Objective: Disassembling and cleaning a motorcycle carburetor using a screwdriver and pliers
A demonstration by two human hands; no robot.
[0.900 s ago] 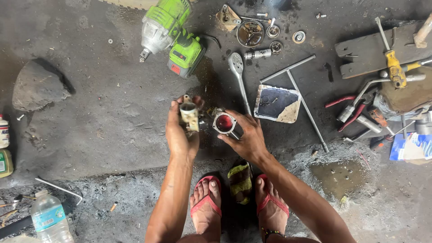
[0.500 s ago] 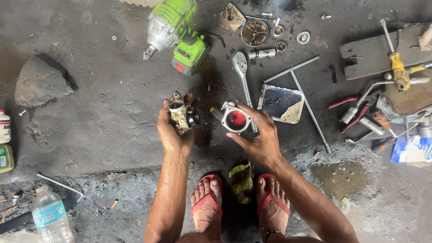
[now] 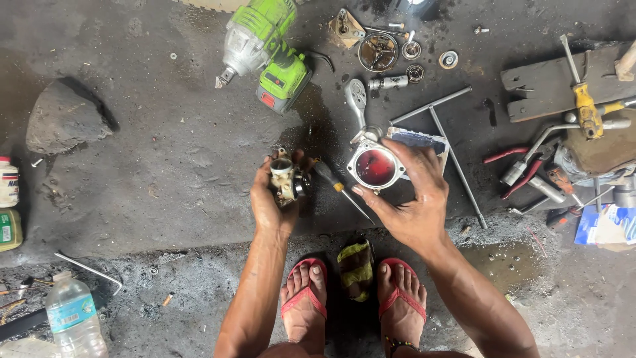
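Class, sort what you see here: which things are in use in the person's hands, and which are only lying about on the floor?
In hand:
left hand grips the small metal engine part
right hand holds the round metal cup of red liquid

Lying about:
green impact wrench
screwdriver
T-handle wrench
rock
plastic bottle

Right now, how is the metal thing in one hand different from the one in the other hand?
The carburetor body in the left hand is lumpy, dull and yellowish-grey; the float bowl in the right hand is a round, open cup with reddish liquid inside. The carburetor body is gripped inside the fist, while the float bowl rests level on spread fingertips. The float bowl looks wider. Both are grimy metal parts held above the dark floor.
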